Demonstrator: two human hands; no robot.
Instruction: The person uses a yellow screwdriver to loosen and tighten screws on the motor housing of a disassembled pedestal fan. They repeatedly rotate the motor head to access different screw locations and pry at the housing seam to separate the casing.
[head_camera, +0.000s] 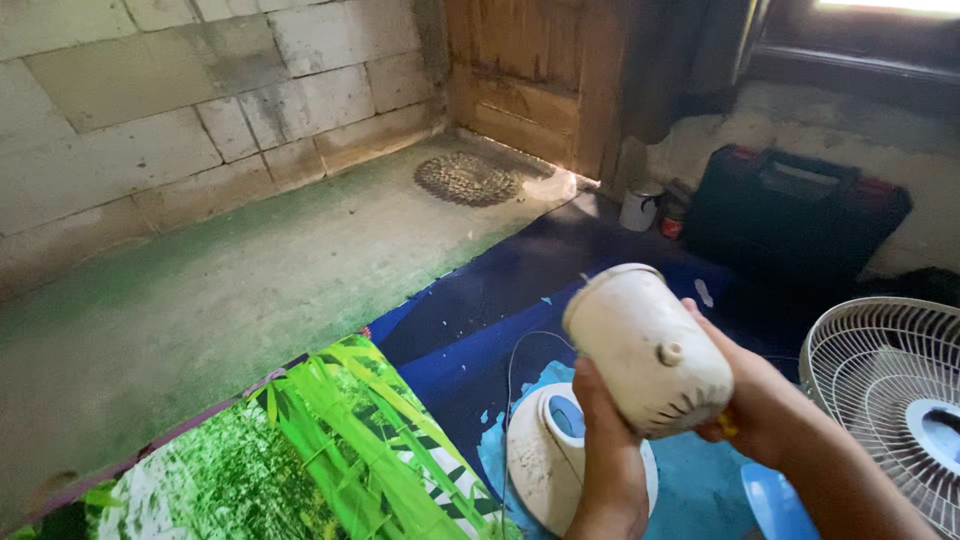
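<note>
Both hands hold a dirty cream fan motor housing (648, 348) in the air above the round white fan base (545, 450). It is a rounded plastic shell with a small knob and vent slots on its end. The left hand (603, 425) has its fingers wrapped beneath the shell; the right hand (745, 395) clasps its far side. A fan grille (885, 400) lies to the right on the blue mat (480, 300).

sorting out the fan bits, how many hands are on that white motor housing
2: the left hand grips the white plastic fan motor housing from below, and the right hand holds its right side, partly hidden behind it.
</note>
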